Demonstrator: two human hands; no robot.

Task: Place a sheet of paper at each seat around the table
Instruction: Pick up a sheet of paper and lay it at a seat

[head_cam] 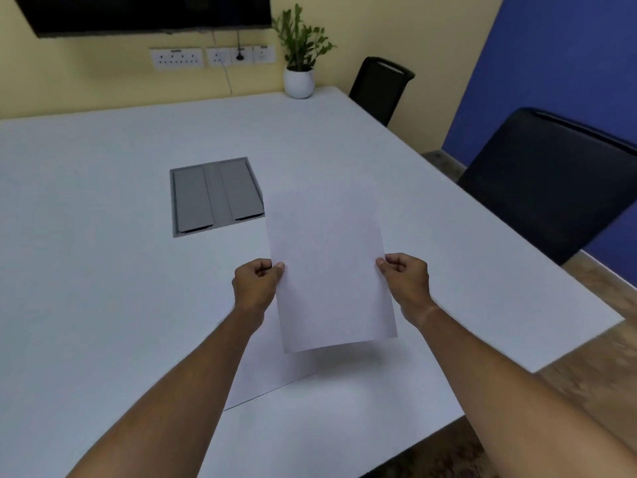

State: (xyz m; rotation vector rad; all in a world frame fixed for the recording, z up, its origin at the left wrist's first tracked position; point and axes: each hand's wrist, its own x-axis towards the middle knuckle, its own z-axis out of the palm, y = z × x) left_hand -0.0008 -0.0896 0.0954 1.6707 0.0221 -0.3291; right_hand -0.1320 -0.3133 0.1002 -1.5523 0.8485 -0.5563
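I hold a white sheet of paper [329,270] in the air above the white table [103,270]. My left hand [256,288] pinches its left edge and my right hand [408,284] pinches its right edge. Below it, another white sheet [269,377] lies flat on the table near the front, partly hidden by my left forearm and the held sheet's shadow. Two black chairs stand along the table's right side, a near chair [551,181] and a far chair [381,88].
A grey cable hatch [215,196] is set into the table's middle. A potted plant [299,63] in a white pot stands at the far edge. Wall sockets [212,56] and a dark screen [144,12] are on the yellow wall. Wooden floor lies at right.
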